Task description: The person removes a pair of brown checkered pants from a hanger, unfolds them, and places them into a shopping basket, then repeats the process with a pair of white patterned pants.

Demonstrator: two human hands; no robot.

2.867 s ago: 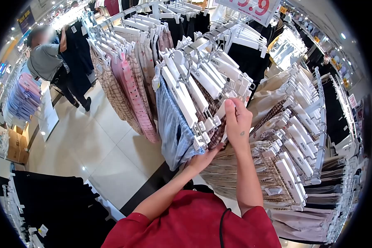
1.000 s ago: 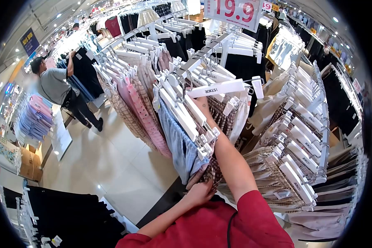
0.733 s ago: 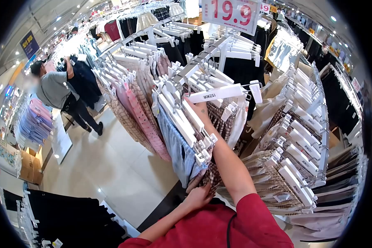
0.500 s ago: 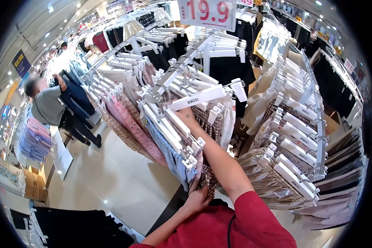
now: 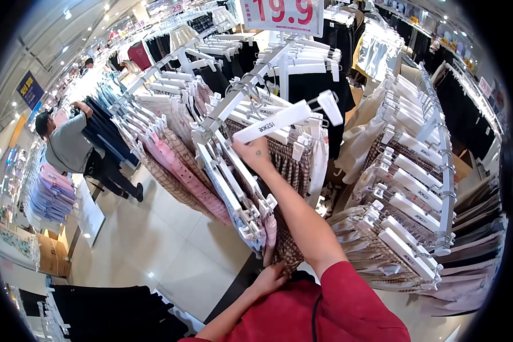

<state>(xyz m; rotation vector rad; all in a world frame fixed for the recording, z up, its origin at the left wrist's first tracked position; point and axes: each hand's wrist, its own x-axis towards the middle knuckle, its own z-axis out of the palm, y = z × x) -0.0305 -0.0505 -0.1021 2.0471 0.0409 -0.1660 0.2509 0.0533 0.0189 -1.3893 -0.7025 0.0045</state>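
Brown checked cloth (image 5: 289,251) is being pinched near its edge by the left hand (image 5: 269,279), below the near end of the metal rail (image 5: 216,117). Under that rail the right hand (image 5: 253,154) is being held curled against a tilted white hanger (image 5: 273,124); whether it is being gripped cannot be told. Compared with half a second ago, the soft blue garment (image 5: 249,239) is being turned more edge-on, so the checked cloth is apparently being given more room. Left of the rail, thin pink dotted fabric (image 5: 189,178) is being hung in folds.
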